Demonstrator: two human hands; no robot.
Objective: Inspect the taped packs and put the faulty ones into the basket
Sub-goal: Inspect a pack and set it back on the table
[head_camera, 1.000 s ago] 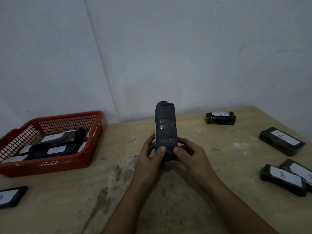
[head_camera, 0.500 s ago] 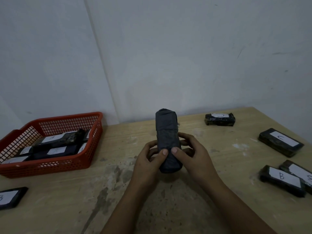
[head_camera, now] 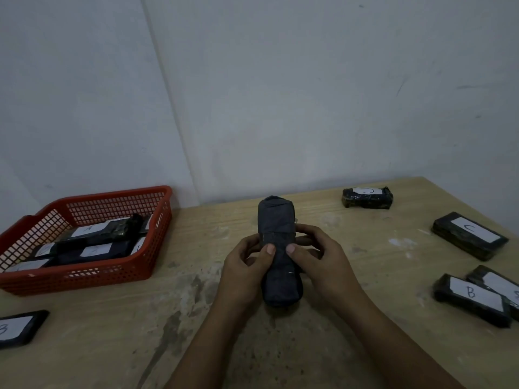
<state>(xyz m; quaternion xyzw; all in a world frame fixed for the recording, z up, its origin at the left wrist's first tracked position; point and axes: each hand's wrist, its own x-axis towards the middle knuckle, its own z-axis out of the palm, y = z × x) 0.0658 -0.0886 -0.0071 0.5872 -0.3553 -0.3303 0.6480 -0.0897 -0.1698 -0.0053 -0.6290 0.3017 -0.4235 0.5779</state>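
A dark taped pack (head_camera: pixel 278 223) stands nearly on end over the middle of the table, its plain back toward me. My left hand (head_camera: pixel 244 270) and my right hand (head_camera: pixel 323 262) grip it from either side, both thumbs pressed on its near face. A red mesh basket (head_camera: pixel 118 273) sits at the left and holds several labelled packs (head_camera: pixel 95 234). Loose packs with white labels lie at the right: one marked C (head_camera: pixel 469 234), one marked B (head_camera: pixel 471 299), and one near the back edge (head_camera: pixel 368 197).
Another labelled pack (head_camera: pixel 19 327) lies at the left edge, in front of the basket. A further pack (head_camera: pixel 500 284) overlaps the B pack at the right edge. The wooden table (head_camera: pixel 140 332) ends against a pale wall behind.
The pack has slid down between my hands, so its lower end now sticks out below my thumbs. My hands grip it higher along its length than before.
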